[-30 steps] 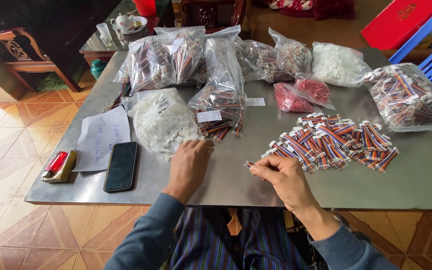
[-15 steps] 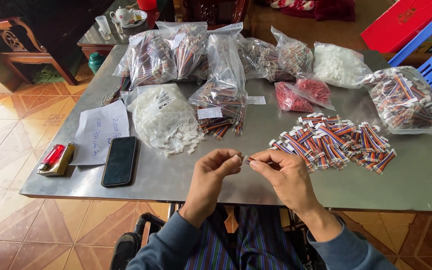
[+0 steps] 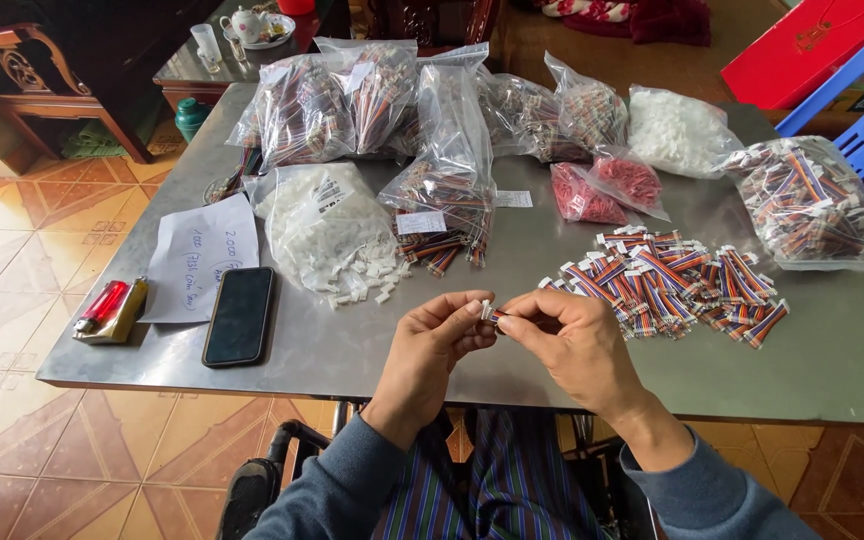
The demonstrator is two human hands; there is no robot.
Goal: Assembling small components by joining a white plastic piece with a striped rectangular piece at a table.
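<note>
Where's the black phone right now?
In the head view, the black phone lies face up on the table's left side, between the handwritten paper sheet and the left hand, just below the bag of white connectors.

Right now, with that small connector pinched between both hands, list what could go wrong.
1. The small white connector, pinched only by fingertips of the left hand and right hand near the table's front edge, could slip and drop toward the tiled floor.
2. The loose white connectors spilling from the open bag lie close to the left hand; a sweep might scatter them.
</note>
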